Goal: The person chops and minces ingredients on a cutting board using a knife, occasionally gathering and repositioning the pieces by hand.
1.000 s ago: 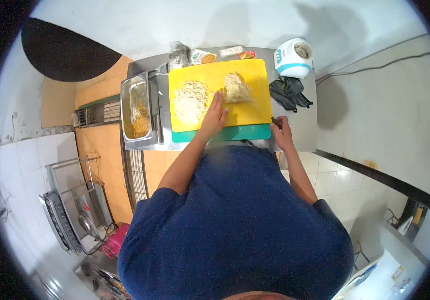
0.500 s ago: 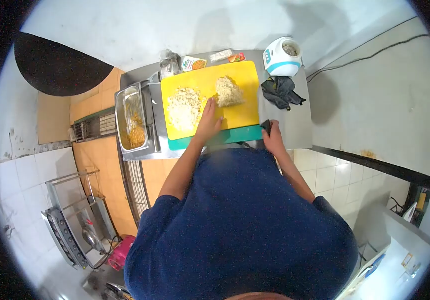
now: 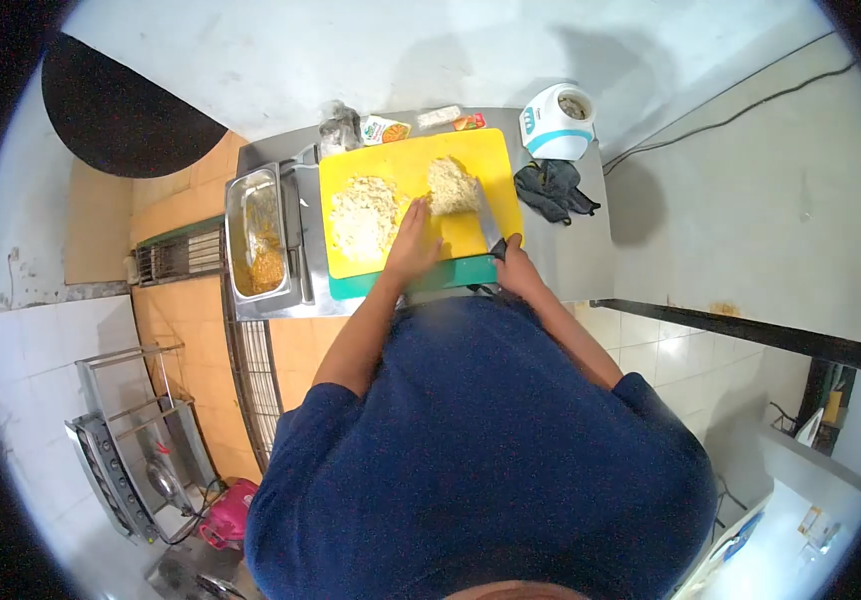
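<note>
A kitchen knife (image 3: 486, 212) is in my right hand (image 3: 517, 268), which is closed round its dark handle. The blade stands along the right side of a mound of pale, finely cut food (image 3: 452, 187). My left hand (image 3: 412, 250) lies open on the yellow cutting board (image 3: 420, 150), fingers stretched out toward the mound's lower left edge. Whether the fingertips touch the mound I cannot tell. To the left of that hand a second, flatter heap of pale chopped pieces (image 3: 365, 215) spreads over the board.
A green board (image 3: 370, 285) shows beneath the yellow one. On the left stands a metal pan (image 3: 241, 215) with orange-brown food. Behind are a plastic bag (image 3: 339, 128) and packets (image 3: 386, 130). A white and blue appliance (image 3: 556, 122) and black cloth or plastic (image 3: 554, 190) are at right.
My right hand has moved left and slightly up, bringing the knife blade beside the right mound. The left hand has stayed nearly in place. The whole view has shifted slightly.
</note>
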{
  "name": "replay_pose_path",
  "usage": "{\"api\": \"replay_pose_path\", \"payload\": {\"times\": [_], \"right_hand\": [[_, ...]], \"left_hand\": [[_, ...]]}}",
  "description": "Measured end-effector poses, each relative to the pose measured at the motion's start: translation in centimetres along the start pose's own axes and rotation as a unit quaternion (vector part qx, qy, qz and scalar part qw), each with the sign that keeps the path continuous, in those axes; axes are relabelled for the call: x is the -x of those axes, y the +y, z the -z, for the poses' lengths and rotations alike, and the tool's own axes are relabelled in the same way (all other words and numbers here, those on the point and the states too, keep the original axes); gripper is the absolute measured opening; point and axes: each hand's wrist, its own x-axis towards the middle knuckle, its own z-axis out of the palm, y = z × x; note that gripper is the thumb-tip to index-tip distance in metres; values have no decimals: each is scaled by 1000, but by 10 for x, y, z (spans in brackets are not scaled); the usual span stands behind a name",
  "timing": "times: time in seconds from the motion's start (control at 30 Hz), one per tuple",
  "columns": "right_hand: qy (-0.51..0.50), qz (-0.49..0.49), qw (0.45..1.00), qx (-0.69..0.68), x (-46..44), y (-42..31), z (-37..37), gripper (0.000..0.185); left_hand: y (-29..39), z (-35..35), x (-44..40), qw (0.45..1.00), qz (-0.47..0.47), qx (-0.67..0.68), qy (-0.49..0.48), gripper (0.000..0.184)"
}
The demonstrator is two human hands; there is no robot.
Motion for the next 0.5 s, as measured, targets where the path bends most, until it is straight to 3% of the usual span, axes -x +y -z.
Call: {"api": "replay_pose_path", "payload": {"times": [0.5], "right_hand": [[57, 29, 998, 27, 17, -37, 25, 46]], "left_hand": [[-8, -1, 4, 1000, -12, 11, 13, 81]]}}
